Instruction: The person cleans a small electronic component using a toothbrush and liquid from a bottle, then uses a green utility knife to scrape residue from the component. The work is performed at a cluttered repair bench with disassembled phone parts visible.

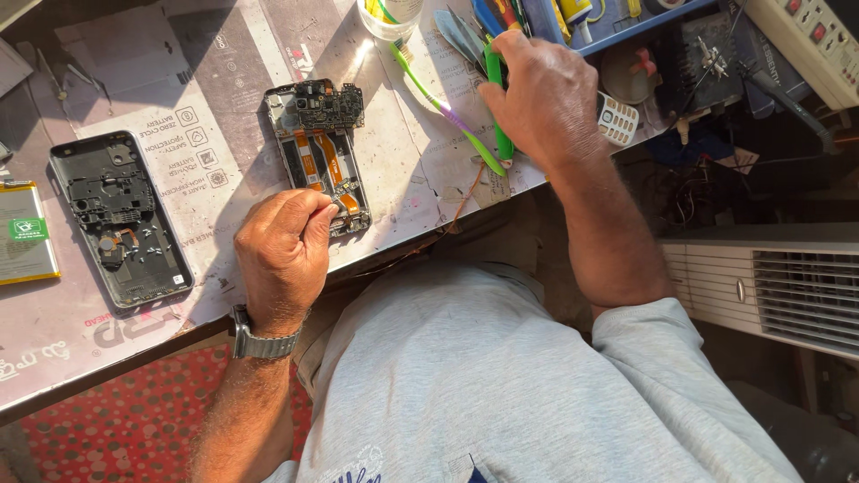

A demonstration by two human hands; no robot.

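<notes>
Left hand (pixel 284 246) pinched bottom edge of opened smartphone chassis (pixel 319 152) on workbench (pixel 224 80); right hand (pixel 541 98) gripped green-handled tool (pixel 497 103).

Two hands: left hand (pixel 284 246), right hand (pixel 541 94). One opened phone (pixel 320 152), one back cover (pixel 119 215), one battery (pixel 25 233), one toothbrush (pixel 443 107).

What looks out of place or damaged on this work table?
The opened phone lies with its circuit boards bare, its bottom end at the table's front edge under the left hand. Its removed back cover lies apart to the side. The right hand reaches among tools; a toothbrush lies slanted beside it.
</notes>
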